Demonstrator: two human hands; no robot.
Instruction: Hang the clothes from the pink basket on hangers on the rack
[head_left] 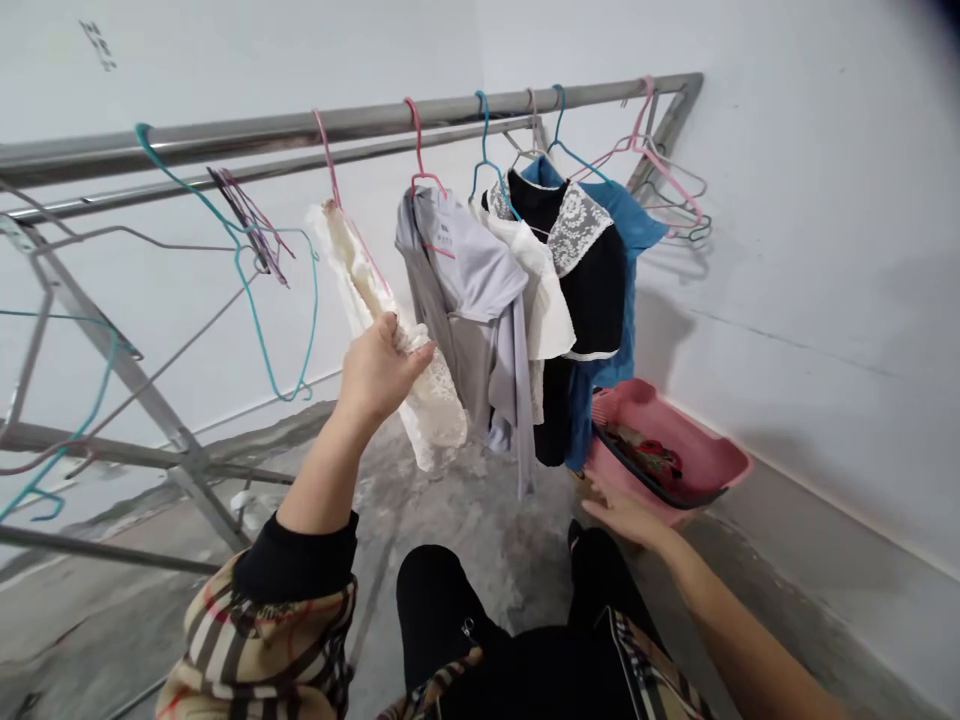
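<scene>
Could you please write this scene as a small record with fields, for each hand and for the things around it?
Left hand: grips the white lace garment, which hangs from a pink hanger
Right hand: open, beside the pink plastic basin
Rest: stainless steel drying rack, grey top, black top with lace collar, blue shirt, concrete floor

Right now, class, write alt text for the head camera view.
The left hand grips a white lace garment on a pink hanger on a steel drying rack; the right hand is beside a pink plastic basin on the concrete floor.
</scene>
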